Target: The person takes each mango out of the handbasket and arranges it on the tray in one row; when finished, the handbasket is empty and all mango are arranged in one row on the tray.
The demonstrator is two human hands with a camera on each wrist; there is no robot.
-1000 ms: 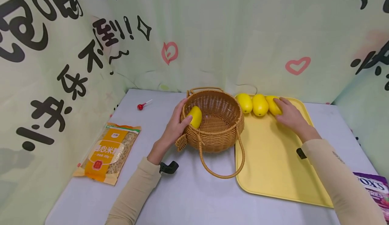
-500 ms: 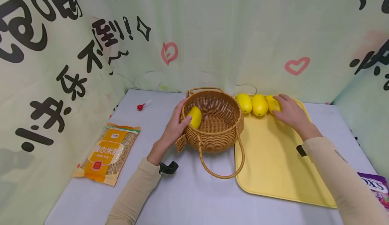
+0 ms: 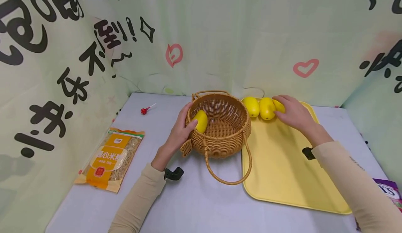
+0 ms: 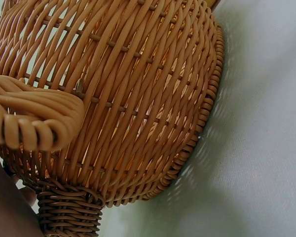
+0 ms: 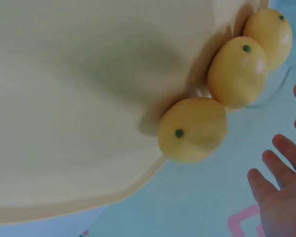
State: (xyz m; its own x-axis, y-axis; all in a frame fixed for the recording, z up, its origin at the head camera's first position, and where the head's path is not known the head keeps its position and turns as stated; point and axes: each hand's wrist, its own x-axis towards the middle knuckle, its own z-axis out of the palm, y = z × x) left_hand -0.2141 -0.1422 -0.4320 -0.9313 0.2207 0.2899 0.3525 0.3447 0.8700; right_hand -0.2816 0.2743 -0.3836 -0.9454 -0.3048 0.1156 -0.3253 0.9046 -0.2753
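Along the far edge of the yellow, round-cornered tray (image 3: 270, 180), our right hand (image 3: 293, 111) has shifted leftward and covers more of the rightmost smooth, oval, yellow fruit (image 3: 278, 106) of 3 in a row. Its fingers are spread, without hold on anything, so we judge this fruit is not yet secured. Our left hand (image 3: 180, 128) grips the rim of the round, brown wicker basket (image 3: 221, 148), inside which 1 similar fruit (image 3: 202, 121) lies.
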